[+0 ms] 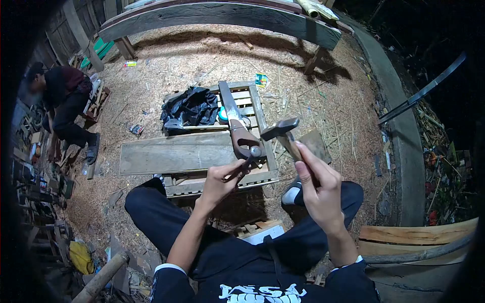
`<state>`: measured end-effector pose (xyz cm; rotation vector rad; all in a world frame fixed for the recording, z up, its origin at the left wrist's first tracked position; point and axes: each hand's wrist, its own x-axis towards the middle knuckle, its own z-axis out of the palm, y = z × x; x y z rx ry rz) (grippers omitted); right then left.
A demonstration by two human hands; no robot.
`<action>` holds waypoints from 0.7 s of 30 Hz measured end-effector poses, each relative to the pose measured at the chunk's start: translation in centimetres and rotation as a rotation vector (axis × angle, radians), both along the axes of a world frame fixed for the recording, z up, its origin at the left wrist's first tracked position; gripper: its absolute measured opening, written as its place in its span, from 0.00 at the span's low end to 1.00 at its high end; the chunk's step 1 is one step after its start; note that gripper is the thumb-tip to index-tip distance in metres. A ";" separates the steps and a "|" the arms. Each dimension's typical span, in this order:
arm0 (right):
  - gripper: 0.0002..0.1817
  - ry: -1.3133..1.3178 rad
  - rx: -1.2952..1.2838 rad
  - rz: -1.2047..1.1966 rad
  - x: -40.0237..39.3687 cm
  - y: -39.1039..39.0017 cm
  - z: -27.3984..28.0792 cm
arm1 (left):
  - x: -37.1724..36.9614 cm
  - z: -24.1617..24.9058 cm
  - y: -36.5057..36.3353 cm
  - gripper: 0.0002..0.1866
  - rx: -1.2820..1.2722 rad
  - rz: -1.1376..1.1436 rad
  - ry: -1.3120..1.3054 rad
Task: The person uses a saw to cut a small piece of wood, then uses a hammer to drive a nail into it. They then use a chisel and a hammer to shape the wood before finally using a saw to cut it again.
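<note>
My right hand [323, 189] is closed around the wooden handle of a hammer [281, 129], its dark metal head raised over the right side of a slatted wooden pallet [260, 113]. In my left hand [220, 182] is a dark rod-like tool [251, 157] with a round, shiny metal end facing up; its lower part is hidden by the fingers. The hammer head and that round end are apart. Just beyond my left hand, a handsaw [232, 108] lies on the pallet, handle towards me. A wide plank [174, 154] and a black plastic bag [191, 107] also rest there.
Wood shavings cover the ground [166, 65]. A long heavy beam [222, 17] stands across the back. At the left, another person [68, 101] bends over among wood pieces. A concrete edge [411, 177] runs along the right, with boards [414, 242] at the lower right.
</note>
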<state>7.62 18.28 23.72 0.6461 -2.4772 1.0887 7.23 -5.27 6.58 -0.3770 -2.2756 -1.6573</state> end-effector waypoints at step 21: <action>0.23 -0.070 0.131 0.005 0.4 -0.2 -1.6 | 0.2 -1.1 -0.2 0.29 -0.086 -0.020 0.030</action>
